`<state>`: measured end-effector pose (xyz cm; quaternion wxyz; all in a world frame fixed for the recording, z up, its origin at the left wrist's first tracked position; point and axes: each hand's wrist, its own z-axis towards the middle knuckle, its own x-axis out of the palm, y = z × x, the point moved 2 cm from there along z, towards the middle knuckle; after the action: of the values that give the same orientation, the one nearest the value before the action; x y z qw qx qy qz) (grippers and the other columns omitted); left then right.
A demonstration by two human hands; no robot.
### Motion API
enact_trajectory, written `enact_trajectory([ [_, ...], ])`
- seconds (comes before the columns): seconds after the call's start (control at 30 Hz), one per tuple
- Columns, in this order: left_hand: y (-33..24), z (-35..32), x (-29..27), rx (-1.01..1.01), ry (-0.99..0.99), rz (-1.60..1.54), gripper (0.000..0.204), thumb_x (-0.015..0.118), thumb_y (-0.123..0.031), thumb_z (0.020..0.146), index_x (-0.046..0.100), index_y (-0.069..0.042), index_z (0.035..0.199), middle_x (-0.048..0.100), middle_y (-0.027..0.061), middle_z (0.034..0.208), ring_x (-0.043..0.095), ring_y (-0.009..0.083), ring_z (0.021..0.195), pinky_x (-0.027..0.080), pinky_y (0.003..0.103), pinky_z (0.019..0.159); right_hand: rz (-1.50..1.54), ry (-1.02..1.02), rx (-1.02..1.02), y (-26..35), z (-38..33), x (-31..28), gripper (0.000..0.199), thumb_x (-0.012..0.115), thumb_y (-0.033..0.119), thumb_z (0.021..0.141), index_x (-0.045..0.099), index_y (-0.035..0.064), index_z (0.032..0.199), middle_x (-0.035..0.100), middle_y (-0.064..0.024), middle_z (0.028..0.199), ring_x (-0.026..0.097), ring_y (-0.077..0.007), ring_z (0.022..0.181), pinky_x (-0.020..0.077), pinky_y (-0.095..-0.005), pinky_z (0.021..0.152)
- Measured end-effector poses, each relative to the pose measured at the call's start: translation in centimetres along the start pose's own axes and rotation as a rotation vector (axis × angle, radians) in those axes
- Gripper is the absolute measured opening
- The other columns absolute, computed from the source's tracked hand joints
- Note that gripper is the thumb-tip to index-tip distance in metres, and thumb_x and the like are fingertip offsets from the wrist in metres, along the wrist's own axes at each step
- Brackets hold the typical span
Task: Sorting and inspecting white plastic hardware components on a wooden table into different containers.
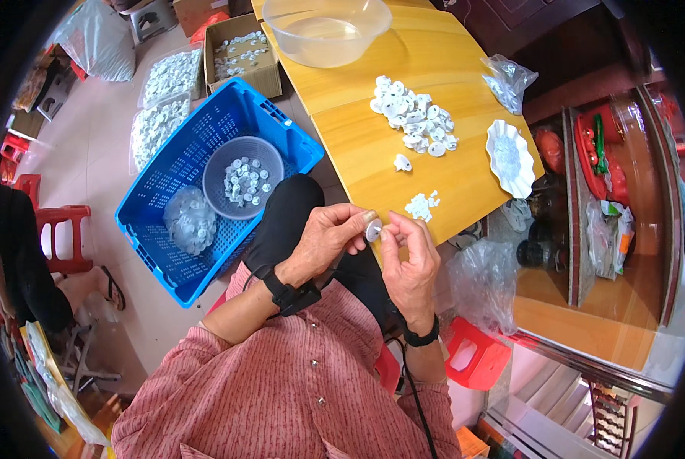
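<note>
You have one round white disc (374, 229) over the table's near edge, its rim pinched between your left hand's (333, 236) thumb and fingers. Your right hand (410, 251) curls just beside it, fingertips close together; whether they grip anything can't be told. On the wood-grained table (457, 203) are one heap of discs (415, 115), too overlapped to count, one small pile of white bits (421, 205), one scalloped dish (510, 159) and one clear, smooth basin (327, 53).
</note>
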<state>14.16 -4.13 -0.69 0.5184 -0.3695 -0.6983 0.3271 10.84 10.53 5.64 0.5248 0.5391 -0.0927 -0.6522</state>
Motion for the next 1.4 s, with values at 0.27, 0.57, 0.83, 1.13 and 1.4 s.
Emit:
enact_trajectory([
  [0.27, -0.1, 0.0, 0.0, -0.006, -0.025, 0.004, 0.025, 0.064, -0.023, 0.099, 0.072, 0.0, 0.102, 0.069, 0.0013, 0.08, 0.061, 0.0058, 0.064, 0.048, 0.019, 0.055, -0.011, -0.017, -0.016, 0.4, 0.1, 0.3, 0.027, 0.066, -0.006, 0.087, 0.061, -0.0032, 0.113, 0.062, -0.0112, 0.089, 0.064, -0.0209, 0.074, 0.0533, -0.0312, 0.065],
  [0.57, -0.2, -0.2, 0.3, 0.015, -0.025, 0.075, 0.023, 0.064, -0.022, 0.099, 0.072, 0.0, 0.101, 0.069, 0.0006, 0.08, 0.06, 0.0051, 0.065, 0.048, 0.019, 0.056, -0.007, -0.048, -0.014, 0.4, -0.4, 1.0, 0.022, 0.067, -0.006, 0.085, 0.059, -0.0014, 0.105, 0.06, -0.0112, 0.087, 0.062, -0.0219, 0.07, 0.0527, -0.0332, 0.062],
  [0.83, -0.6, -0.6, 0.4, 0.003, -0.025, 0.094, 0.022, 0.064, -0.021, 0.099, 0.072, 0.0, 0.102, 0.069, 0.0006, 0.081, 0.061, 0.0052, 0.065, 0.048, 0.019, 0.056, -0.005, -0.062, 0.027, 0.1, -0.5, 1.1, 0.02, 0.067, -0.005, 0.086, 0.059, -0.0005, 0.103, 0.062, -0.0123, 0.088, 0.064, -0.0245, 0.071, 0.0529, -0.034, 0.063],
  [1.13, -0.3, -0.4, -0.3, -0.024, 0.008, 0.003, 0.023, 0.064, -0.022, 0.099, 0.072, 0.0, 0.104, 0.07, 0.0019, 0.082, 0.061, 0.0053, 0.065, 0.048, 0.018, 0.055, 0.309, -0.08, 0.26, -1.1, -1.1, 1.0, 0.019, 0.069, 0.003, 0.091, 0.062, -0.0009, 0.108, 0.07, -0.0089, 0.091, 0.067, -0.0141, 0.08, 0.0554, -0.0297, 0.073],
  [1.4, -0.7, -0.6, -0.4, 0.004, -0.014, 0.073, 0.023, 0.064, -0.022, 0.099, 0.073, -0.001, 0.101, 0.069, 0.0002, 0.081, 0.061, 0.0043, 0.064, 0.049, 0.018, 0.056, 0.167, -0.052, 0.217, -0.2, -0.6, 1.0, 0.021, 0.068, -0.001, 0.089, 0.061, -0.0004, 0.109, 0.068, -0.0094, 0.088, 0.066, -0.0163, 0.076, 0.0545, -0.0298, 0.071],
])
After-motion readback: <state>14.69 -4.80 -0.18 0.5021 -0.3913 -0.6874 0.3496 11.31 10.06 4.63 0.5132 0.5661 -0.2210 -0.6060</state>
